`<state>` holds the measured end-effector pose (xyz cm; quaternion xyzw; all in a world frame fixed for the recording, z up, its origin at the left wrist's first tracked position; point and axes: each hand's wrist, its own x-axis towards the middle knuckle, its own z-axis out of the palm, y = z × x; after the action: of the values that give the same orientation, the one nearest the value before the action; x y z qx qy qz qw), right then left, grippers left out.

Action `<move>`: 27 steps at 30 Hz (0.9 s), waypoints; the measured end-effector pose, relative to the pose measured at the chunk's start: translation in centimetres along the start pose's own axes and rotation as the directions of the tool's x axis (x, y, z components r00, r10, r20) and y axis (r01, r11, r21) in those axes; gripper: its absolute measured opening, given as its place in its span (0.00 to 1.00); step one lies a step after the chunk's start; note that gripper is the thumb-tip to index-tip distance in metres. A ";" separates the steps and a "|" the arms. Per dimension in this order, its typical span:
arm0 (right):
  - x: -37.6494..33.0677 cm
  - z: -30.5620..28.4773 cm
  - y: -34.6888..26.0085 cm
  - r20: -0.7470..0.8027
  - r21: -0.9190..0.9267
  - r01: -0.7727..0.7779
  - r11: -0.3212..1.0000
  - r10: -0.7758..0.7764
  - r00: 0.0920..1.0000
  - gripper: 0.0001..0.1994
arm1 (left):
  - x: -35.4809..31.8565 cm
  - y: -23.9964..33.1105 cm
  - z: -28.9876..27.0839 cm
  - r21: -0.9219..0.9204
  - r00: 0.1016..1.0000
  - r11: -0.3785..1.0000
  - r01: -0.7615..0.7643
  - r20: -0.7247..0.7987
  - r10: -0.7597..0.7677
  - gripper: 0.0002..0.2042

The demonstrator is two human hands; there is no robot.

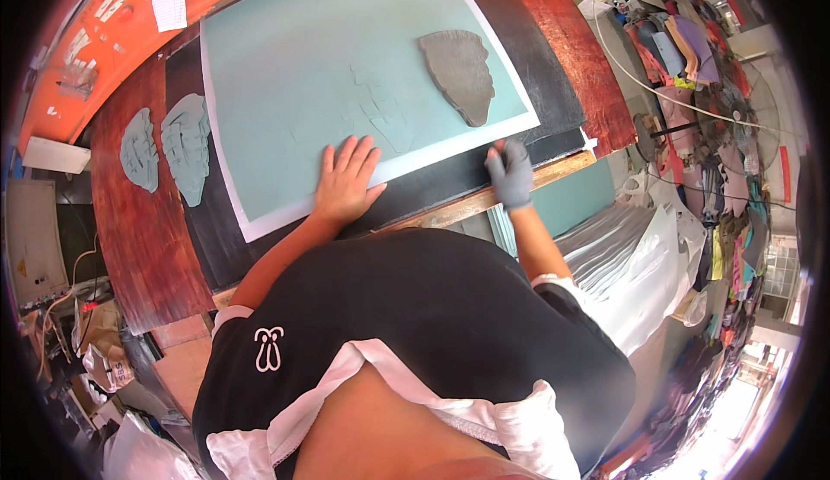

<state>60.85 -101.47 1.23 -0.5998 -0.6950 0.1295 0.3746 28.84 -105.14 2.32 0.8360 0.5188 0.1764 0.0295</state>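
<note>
A large teal sheet with a white border lies on a black work surface. My left hand, bare, presses flat on the sheet's near edge with fingers spread. My right hand, in a grey glove, is curled at the sheet's near right corner; whether it pinches the edge or a small tool is hidden. A dark grey fan-shaped cutting die rests on the sheet toward the right. Faint cut outlines of the same shape show in the sheet's middle.
Two teal cut pieces lie on the red-brown bench at left. An orange machine panel curves along the back. A stack of white sheets sits at right, with hanging material scraps beyond.
</note>
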 end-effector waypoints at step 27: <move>0.2 3.9 -0.5 -0.118 -0.119 0.344 0.931 -0.357 0.926 0.08 | -2.4 2.3 1.7 -0.031 0.997 0.998 0.058 -0.054 -0.060 0.15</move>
<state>57.82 -100.40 -1.07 -0.4906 -0.7690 -0.0148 0.4096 30.41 -108.09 0.66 0.8146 0.5412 0.2061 0.0325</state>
